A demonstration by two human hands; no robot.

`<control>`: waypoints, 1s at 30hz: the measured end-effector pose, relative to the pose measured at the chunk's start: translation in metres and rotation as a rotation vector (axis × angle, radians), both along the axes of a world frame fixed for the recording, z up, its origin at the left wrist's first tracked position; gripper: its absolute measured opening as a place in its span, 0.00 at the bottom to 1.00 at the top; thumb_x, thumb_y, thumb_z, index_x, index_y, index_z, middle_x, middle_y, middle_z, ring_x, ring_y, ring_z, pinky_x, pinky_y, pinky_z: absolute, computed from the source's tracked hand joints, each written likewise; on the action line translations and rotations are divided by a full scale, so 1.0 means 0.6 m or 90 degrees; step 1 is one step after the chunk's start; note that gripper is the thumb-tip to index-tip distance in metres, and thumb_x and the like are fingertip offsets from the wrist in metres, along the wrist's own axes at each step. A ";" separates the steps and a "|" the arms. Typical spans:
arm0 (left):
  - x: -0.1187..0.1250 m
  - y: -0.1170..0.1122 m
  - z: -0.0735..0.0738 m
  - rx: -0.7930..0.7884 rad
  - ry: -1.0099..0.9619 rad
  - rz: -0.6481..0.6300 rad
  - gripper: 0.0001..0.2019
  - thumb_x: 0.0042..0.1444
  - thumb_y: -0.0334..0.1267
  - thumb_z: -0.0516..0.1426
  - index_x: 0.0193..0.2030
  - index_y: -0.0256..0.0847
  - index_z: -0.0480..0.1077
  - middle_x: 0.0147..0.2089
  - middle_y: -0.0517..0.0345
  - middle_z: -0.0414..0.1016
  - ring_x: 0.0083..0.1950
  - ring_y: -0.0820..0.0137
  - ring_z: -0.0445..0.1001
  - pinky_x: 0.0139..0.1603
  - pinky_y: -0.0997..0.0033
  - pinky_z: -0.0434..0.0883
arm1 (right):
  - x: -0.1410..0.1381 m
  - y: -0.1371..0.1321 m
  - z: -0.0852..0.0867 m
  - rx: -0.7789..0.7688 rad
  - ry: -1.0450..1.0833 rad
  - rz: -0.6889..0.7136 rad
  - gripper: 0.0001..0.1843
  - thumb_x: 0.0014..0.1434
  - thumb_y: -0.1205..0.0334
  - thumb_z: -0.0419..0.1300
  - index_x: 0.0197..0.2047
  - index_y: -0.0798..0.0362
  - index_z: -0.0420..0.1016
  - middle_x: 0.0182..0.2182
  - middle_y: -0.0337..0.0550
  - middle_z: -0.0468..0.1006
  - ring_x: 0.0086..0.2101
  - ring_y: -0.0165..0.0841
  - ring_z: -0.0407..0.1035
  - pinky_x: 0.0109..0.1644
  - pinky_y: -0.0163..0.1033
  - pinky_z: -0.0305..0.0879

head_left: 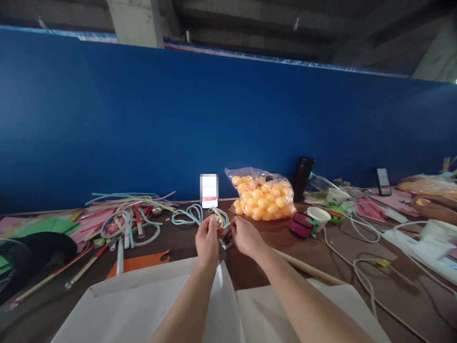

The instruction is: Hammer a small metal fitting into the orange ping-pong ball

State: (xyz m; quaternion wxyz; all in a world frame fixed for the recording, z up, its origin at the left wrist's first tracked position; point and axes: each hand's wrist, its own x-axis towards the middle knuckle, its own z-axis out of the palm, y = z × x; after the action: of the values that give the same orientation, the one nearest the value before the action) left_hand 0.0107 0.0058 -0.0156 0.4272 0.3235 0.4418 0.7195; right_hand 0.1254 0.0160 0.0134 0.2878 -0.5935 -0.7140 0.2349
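Observation:
My left hand (207,239) is closed, thumb up, on a small round orange-rimmed thing (219,221) whose kind I cannot make out. Close to its right, my right hand (247,236) has its fingers pinched together; they hide whatever lies between them. A small white box (225,244) with dark bits in it sits below and between the two hands. Just behind them are a coil of pale blue cord (187,215) and an upright phone (209,193), its screen partly blurred. Farther back on the right stands a clear bag of orange balls (262,197).
White sheets (143,305) lie under my forearms. Tubes, sticks and coloured paper (46,224) clutter the left. A black bottle (303,178), a purple pouch (300,225), paper cups (319,216) and white cables (357,267) are on the right. Another person's hand (437,207) shows at far right.

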 end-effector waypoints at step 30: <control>-0.002 -0.008 0.022 0.045 -0.217 -0.238 0.16 0.52 0.45 0.62 0.41 0.35 0.74 0.36 0.53 0.76 0.33 0.73 0.75 0.37 0.73 0.74 | 0.027 -0.028 -0.004 -0.237 0.849 0.071 0.16 0.41 0.57 0.74 0.30 0.55 0.75 0.21 0.33 0.71 0.23 0.22 0.66 0.29 0.26 0.70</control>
State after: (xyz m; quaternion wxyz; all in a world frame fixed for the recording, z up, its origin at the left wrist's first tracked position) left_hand 0.0098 0.0010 -0.0022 0.6096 0.2888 0.2703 0.6870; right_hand 0.1414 -0.0006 0.0109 0.5459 -0.3243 -0.3619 0.6825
